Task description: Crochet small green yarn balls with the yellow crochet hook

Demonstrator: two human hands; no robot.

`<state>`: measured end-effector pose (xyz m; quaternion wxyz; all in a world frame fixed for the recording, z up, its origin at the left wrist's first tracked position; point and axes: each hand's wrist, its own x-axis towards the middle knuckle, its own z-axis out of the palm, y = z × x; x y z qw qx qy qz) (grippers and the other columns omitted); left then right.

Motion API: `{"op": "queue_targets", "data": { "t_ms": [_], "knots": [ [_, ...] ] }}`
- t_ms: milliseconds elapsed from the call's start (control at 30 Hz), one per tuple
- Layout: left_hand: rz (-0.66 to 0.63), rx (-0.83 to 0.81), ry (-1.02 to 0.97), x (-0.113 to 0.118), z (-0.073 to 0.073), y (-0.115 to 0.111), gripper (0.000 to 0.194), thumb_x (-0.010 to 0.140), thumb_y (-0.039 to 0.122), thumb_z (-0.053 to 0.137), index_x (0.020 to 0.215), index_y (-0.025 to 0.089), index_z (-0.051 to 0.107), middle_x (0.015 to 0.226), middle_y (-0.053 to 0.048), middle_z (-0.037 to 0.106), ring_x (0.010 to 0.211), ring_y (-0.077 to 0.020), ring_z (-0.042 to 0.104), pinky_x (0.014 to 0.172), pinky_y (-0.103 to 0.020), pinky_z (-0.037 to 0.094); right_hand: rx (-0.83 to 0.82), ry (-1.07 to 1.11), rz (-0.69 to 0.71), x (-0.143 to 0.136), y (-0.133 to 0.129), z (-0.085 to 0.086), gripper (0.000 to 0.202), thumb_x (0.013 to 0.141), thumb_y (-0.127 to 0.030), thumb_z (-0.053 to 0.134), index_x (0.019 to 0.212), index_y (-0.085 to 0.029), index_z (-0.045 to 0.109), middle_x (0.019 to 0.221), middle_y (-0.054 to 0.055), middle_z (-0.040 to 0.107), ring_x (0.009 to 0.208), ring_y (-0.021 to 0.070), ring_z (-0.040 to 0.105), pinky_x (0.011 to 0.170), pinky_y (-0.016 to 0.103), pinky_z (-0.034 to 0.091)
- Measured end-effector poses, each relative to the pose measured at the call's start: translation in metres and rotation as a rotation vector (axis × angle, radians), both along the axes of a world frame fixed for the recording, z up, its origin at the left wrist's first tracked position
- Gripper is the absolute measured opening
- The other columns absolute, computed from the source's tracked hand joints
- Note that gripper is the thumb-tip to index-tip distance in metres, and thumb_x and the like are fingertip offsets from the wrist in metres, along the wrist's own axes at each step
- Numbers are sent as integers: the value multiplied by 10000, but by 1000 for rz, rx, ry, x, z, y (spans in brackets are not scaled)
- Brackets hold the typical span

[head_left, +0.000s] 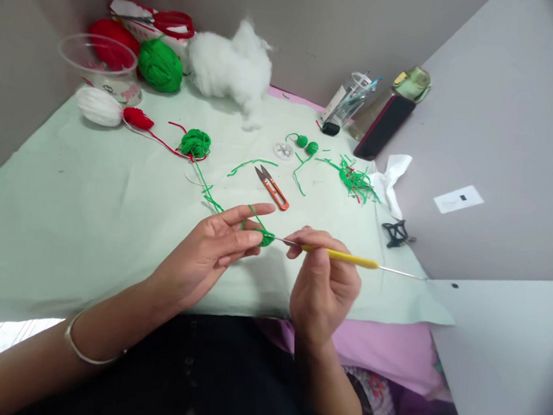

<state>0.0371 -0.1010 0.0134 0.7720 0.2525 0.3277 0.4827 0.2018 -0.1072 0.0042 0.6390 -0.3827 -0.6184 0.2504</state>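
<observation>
Between the thumb and fingers of my left hand [219,244] a small green crochet piece [267,238] is pinched. Green yarn [202,176] runs from a small green ball [195,143] to the left hand and passes over its raised index finger. My right hand [325,279] grips a crochet hook [349,258] by its yellow handle, thumb below and fingers above. The hook's thin metal tip reaches the green piece at the left fingertips; the exact stitch is too small to make out. Just beyond the hands lie orange thread snips [273,188].
White stuffing [231,64], a green yarn ball [160,65], red scissors [174,24] and a clear plastic tub [98,56] stand at the back left. Green yarn scraps [356,181], a black phone [384,128], a cup of pens [346,104] and a black clip [397,233] are at right.
</observation>
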Motion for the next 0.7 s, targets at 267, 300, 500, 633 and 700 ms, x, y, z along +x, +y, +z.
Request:
{"op": "queue_targets", "data": {
  "t_ms": [267,300,500,633,700],
  "knots": [
    [54,28,41,10,0,-2,354,817,200,857,1166,242,810,831,19,676,739,-86,562,825,-219,492,168,-396,-97,0,-1,-6,250,989,-123,622,1132,-290,741,1039,22,799,866,180,721,945,452,468],
    [25,-12,3,9,0,-1,335,823,211,852,1155,229,814,763,33,646,638,-68,501,828,-235,508,234,-475,-138,1,-1,-7,272,974,-113,641,1144,-301,739,1066,22,803,889,186,731,981,469,448],
    [-38,-99,-126,2,1,5,244,847,194,809,1088,175,836,559,117,338,508,-41,213,970,-287,521,-40,-78,-58,6,2,1,211,1040,-240,550,1023,-260,759,902,31,782,781,192,698,765,400,542],
    [11,38,50,4,1,4,287,829,212,832,1115,239,830,688,61,540,585,-64,354,739,-219,464,-184,15,74,4,2,3,169,1018,-278,614,1001,-254,780,919,28,776,773,164,674,704,335,549],
    [29,100,159,6,1,3,283,825,232,838,1107,246,835,767,25,614,659,-94,433,631,-226,386,-198,15,66,3,2,1,150,1009,-266,634,1012,-257,785,928,21,778,771,151,670,723,327,553]
  ]
}}
